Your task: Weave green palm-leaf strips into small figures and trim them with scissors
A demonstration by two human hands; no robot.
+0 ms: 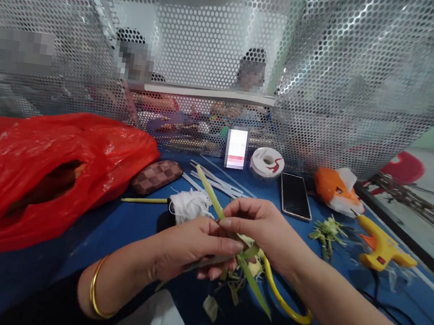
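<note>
A long green leaf strip [254, 287] runs through my two hands, its pale upper end pointing away from me and its pointed tail hanging toward me. My left hand [200, 245], with a gold bangle at the wrist, is closed on the strip, thumb on top. Just above it my right hand [258, 229] pinches the same strip between thumb and fingers. A curved yellow loop [288, 306] lies below my right hand; its other end is hidden. Pale leaf scraps [235, 285] are scattered under my hands. Behind my left hand sits a bundle of white string [189, 205].
A red plastic bag [100, 168] fills the left, beside a checkered case [158, 177]. White sticks [218, 182], a ribbon spool [267, 162] and a phone [296, 196] lie behind. Right are orange tissues [337, 190], shredded leaves [328, 233] and a yellow glue gun [383, 248]. People sit beyond the perforated screen [217, 40].
</note>
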